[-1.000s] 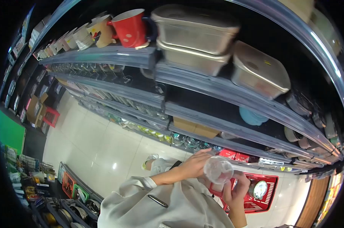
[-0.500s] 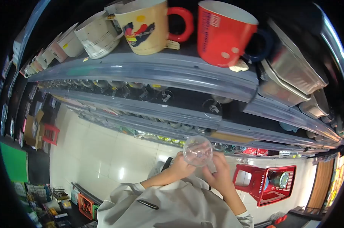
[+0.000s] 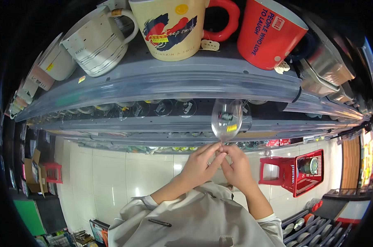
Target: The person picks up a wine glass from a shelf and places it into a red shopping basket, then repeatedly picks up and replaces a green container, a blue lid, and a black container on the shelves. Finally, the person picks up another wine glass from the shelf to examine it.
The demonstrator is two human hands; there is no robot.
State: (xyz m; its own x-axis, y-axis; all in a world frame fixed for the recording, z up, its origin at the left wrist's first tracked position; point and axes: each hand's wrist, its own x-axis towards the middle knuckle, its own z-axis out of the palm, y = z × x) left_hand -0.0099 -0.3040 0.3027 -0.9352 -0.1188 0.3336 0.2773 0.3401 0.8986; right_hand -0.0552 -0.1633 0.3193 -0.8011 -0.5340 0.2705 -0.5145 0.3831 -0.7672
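Observation:
A clear stemmed glass (image 3: 227, 119) with a yellow sticker stands upright in front of the shelves, its bowl above my fingers. My left hand (image 3: 202, 164) pinches the stem from the left. From the right, my right hand (image 3: 236, 165) holds the same stem, with the fingertips of both hands meeting there. The glass's base is hidden by my hands. Above it on the top shelf (image 3: 153, 84) are a cream mug (image 3: 174, 31) with a red handle, a red mug (image 3: 269, 35) and a white mug (image 3: 98, 43).
More stemmed glasses (image 3: 186, 108) sit on the shelf below the mugs. Metal trays (image 3: 332, 64) are at the upper right. A red basket (image 3: 309, 173) and a red stool (image 3: 272, 169) are on the floor at right. An open cardboard box (image 3: 35, 175) is at left.
The glass has turned from showing its round opening to standing side-on, and sits higher. My hands have come together at its stem. The mugs appear larger as the view has shifted.

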